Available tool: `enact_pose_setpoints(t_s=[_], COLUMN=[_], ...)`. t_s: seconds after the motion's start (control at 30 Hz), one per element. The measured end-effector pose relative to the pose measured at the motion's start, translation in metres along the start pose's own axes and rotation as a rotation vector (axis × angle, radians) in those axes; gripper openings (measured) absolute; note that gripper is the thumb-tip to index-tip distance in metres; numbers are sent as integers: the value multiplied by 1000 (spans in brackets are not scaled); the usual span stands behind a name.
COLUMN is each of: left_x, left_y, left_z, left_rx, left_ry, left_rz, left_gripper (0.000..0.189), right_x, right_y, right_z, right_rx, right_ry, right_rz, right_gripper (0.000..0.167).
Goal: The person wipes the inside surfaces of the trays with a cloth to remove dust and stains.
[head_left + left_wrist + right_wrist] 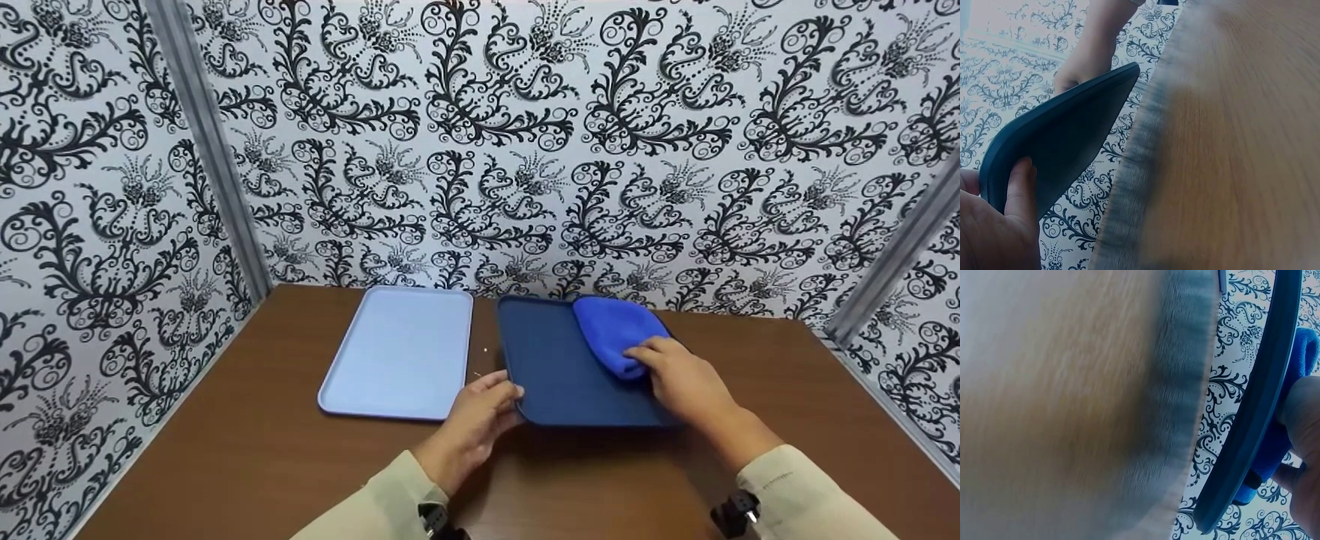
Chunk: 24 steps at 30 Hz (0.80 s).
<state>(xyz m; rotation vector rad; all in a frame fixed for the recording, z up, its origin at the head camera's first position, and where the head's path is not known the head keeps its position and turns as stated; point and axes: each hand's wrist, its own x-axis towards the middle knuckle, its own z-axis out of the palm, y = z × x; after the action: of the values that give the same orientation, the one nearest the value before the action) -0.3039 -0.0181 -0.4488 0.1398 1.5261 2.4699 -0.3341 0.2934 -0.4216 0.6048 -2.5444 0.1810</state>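
Observation:
My left hand (484, 416) grips the left edge of a dark blue tray (555, 367), thumb on the rim and fingers beneath. In the left wrist view, the tray (1072, 124) is tilted up off the wooden table (1230, 169). My right hand (686, 379) holds a bright blue cloth (611, 330) against the tray's right side. The right wrist view shows the cloth (1275, 444) bunched between the right hand (1303, 450) and the tray (1252, 405). To the left, a light blue tray (405, 352) lies flat on the table.
The brown wooden table (270, 390) ends at a patterned wall (510, 150) behind the trays. Side walls with grey corner strips (210, 142) stand at left and right. Small white specks (485, 350) lie on the table between the trays.

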Motion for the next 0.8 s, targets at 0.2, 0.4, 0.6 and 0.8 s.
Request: enact_pose_setpoints(t_s=[0.2,0.4,0.6,0.8], left_x=[0,1,2,1], left_y=[0,2,3,3], left_z=[1,1,1,0], left_rx=[-5,-5,-1,-2], left_ry=[2,-1,7,13], left_rz=[1,0,1,5], left_gripper=[51,48,48,46], right_x=[-3,-3,2,10], right_y=[-8,-21,-38,-57], right_z=[-2,-1,4,8], right_rx=[-10,-9,-17,1], right_ry=[6,5,22,40], right_rz=[21,62,77,104], right_gripper=[37,40,37,35])
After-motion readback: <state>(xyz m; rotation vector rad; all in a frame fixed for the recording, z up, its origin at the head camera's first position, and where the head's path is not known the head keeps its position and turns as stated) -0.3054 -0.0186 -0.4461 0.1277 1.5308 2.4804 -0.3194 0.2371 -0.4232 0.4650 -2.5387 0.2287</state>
